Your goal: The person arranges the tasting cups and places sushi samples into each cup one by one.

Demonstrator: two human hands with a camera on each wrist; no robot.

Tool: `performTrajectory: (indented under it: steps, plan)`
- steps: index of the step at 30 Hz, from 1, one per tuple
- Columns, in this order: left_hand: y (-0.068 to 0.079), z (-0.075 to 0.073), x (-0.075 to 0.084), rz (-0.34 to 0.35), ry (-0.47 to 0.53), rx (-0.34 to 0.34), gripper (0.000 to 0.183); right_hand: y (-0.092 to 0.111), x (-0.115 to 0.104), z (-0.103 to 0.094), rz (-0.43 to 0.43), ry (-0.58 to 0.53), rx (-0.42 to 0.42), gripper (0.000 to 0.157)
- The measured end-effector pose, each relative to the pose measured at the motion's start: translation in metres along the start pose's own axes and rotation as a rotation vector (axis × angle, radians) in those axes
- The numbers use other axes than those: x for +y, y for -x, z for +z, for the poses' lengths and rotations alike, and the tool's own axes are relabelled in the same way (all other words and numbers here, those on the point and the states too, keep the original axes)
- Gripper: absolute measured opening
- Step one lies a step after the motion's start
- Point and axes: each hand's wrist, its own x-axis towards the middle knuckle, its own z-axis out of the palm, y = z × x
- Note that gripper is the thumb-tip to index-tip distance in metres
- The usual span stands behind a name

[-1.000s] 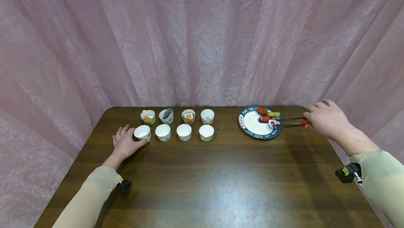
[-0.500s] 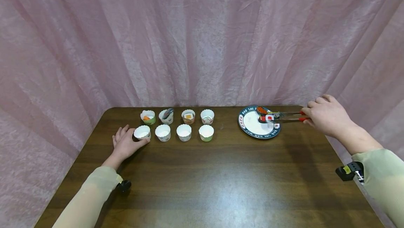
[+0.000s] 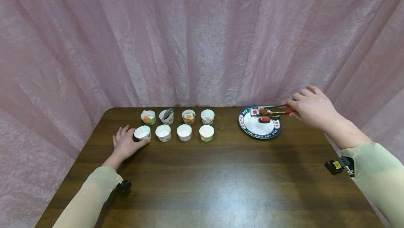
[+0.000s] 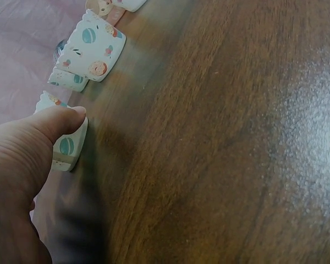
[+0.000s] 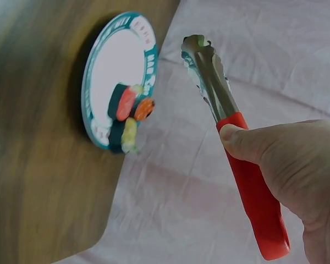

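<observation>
My left hand [image 3: 126,144] curls thumb and fingers round a white paper baking cup [image 3: 142,134] at the front left of two rows. In the left wrist view the thumb lies over this patterned cup's side. My right hand [image 3: 312,108] grips tongs [image 5: 250,187] with red handles and metal ends. Between the tong tips is a small white sushi piece [image 3: 254,112] with a red spot, over the plate [image 3: 244,125]. In the right wrist view that piece is hidden by the metal end. Red-topped [image 5: 123,103], orange-topped [image 5: 144,109] and yellow-topped sushi [image 5: 126,136] lie on the plate.
In the back row, cups hold an orange piece [image 3: 146,118], a dark-topped piece [image 3: 168,113] and a yellow-and-white piece [image 3: 188,115]. A further back cup [image 3: 207,116] stands at the row's right end. Pink curtains [image 3: 202,45] hang behind the brown wooden table [image 3: 195,175].
My right hand has moved left and up with the tongs, lifting the white sushi piece from the plate's right side to above its left part. My left hand stays at its cup.
</observation>
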Motion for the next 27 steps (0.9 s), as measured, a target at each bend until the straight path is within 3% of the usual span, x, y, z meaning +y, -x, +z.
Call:
performTrajectory:
  steps: [7, 15, 27]
  plan:
    - [0.001, 0.000, 0.000, -0.004, -0.005, -0.006, 0.083, -0.025, -0.013, -0.005, -0.008, -0.003, -0.046, 0.037]
    - [0.002, 0.000, 0.000, -0.007, -0.004, -0.003, 0.082, -0.063, -0.034, -0.007, -0.043, -0.016, -0.029, 0.032]
    - [0.002, 0.000, 0.001, -0.013, 0.008, 0.006, 0.082, -0.130, -0.086, 0.006, -0.150, -0.051, 0.085, 0.030]
